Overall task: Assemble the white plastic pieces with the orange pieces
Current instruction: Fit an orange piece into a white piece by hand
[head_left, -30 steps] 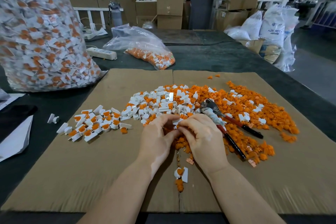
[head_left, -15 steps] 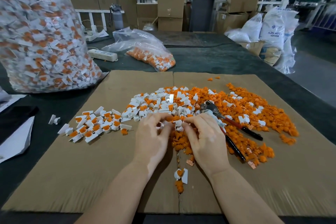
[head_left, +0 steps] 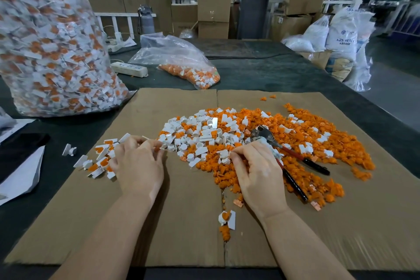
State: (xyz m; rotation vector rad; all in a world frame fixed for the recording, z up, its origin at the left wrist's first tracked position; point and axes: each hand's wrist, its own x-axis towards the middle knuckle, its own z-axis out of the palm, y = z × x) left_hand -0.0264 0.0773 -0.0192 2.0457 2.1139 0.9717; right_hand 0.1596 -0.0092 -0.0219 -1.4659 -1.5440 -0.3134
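Note:
Loose white pieces (head_left: pixel 200 134) and orange pieces (head_left: pixel 318 143) lie mixed in a wide heap on a cardboard sheet (head_left: pixel 181 211). A smaller pile of joined white-and-orange pieces (head_left: pixel 100 159) lies at the sheet's left. My left hand (head_left: pixel 138 163) hovers over that pile's right edge with its fingers curled round a white piece whose tip pokes out past them. My right hand (head_left: pixel 256 170) rests at the heap's near edge, thumb and forefinger curled into the pieces; what they hold is hidden. One joined piece (head_left: pixel 227 218) lies alone between my forearms.
Red-and-black pliers (head_left: pixel 295 157) lie in the orange heap just right of my right hand. A big clear bag of joined pieces (head_left: pixel 52 52) stands at far left, a smaller bag (head_left: pixel 188 68) and a power strip (head_left: pixel 129 68) behind the sheet. White paper (head_left: pixel 20 175) lies left.
My hands, pressed together at the heap's near edge before, have parted. The left hand has swung left to the joined pile; the right has stayed at the heap.

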